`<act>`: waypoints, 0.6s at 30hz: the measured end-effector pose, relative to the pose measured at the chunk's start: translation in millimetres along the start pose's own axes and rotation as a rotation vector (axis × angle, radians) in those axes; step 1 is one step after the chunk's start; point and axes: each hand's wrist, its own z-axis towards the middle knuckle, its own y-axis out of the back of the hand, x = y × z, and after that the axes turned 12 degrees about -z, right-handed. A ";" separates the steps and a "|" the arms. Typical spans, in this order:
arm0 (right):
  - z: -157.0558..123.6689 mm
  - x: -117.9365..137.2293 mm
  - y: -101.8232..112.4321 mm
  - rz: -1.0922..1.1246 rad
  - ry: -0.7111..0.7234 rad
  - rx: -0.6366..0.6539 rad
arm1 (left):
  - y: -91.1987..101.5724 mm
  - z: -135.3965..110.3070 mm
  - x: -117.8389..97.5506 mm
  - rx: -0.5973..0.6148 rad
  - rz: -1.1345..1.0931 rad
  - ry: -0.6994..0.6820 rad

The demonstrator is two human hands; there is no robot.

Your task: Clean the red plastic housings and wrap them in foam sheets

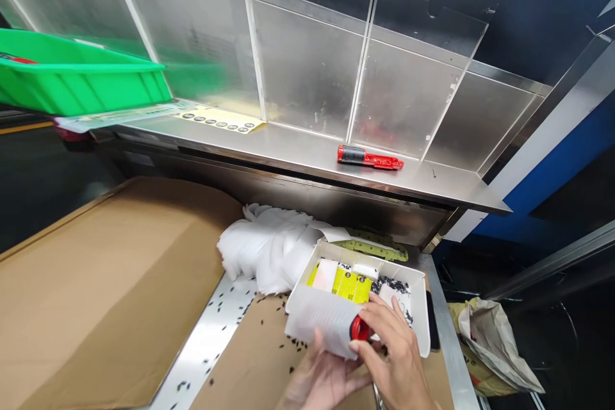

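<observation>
Between my hands is a red object (360, 328) with a ring-like end, its body covered by a white foam wrap (321, 320). My left hand (317, 375) is closed around the wrap from below. At the red end, the fingers of my right hand (396, 346) grip the object. Just beyond them stands a white box (423, 327) holding yellow labels (346, 285), white paper pieces and small black bits. A pile of white foam sheets (271, 243) lies to the left of the box.
A large cardboard box (120, 282) takes up the left side. On the metal shelf (298, 147) lie a red and black pen-shaped tool (369, 157) and a yellow label sheet (221, 118). A green bin (91, 83) stands far left; an open sack (494, 346) is at lower right.
</observation>
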 end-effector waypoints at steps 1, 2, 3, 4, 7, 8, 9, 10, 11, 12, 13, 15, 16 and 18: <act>0.1 0.9 1.6 0.003 -0.006 0.045 | 2.5 -1.3 0.2 0.000 -0.053 0.009; 0.0 2.2 2.8 0.011 -0.008 0.081 | 5.2 -3.0 0.8 -0.004 -0.099 0.013; -0.2 3.7 3.7 0.022 0.001 0.120 | 7.8 -5.1 1.7 -0.012 -0.137 0.015; -0.5 5.3 4.1 0.032 0.016 0.153 | 10.5 -7.6 3.2 -0.024 -0.166 0.019; -1.1 8.7 3.0 0.029 0.087 0.214 | 17.5 -15.5 10.5 -0.075 -0.227 0.018; -1.3 9.3 2.1 0.011 0.120 0.235 | 19.5 -18.0 13.5 -0.098 -0.243 0.004; -1.7 9.6 1.0 -0.010 0.163 0.258 | 21.4 -20.7 16.6 -0.123 -0.258 -0.022; -2.5 9.5 -0.3 -0.027 0.210 0.263 | 23.3 -23.8 19.6 -0.152 -0.273 -0.058; -4.0 9.0 -1.7 -0.033 0.270 0.258 | 25.5 -27.5 22.6 -0.185 -0.288 -0.104; -6.3 7.8 -3.2 -0.026 0.327 0.227 | 28.0 -32.2 25.6 -0.223 -0.302 -0.158; -9.2 5.4 -5.1 -0.010 0.373 0.167 | 31.1 -38.2 28.4 -0.265 -0.316 -0.216; -15.6 -3.9 -11.1 0.019 0.421 0.027 | 40.5 -54.8 33.3 -0.365 -0.354 -0.345; -18.3 -11.2 -16.3 0.022 0.428 -0.021 | 47.4 -65.7 35.2 -0.421 -0.379 -0.424; -21.3 -29.6 -33.8 0.014 0.451 -0.024 | 67.1 -93.0 37.6 -0.535 -0.434 -0.633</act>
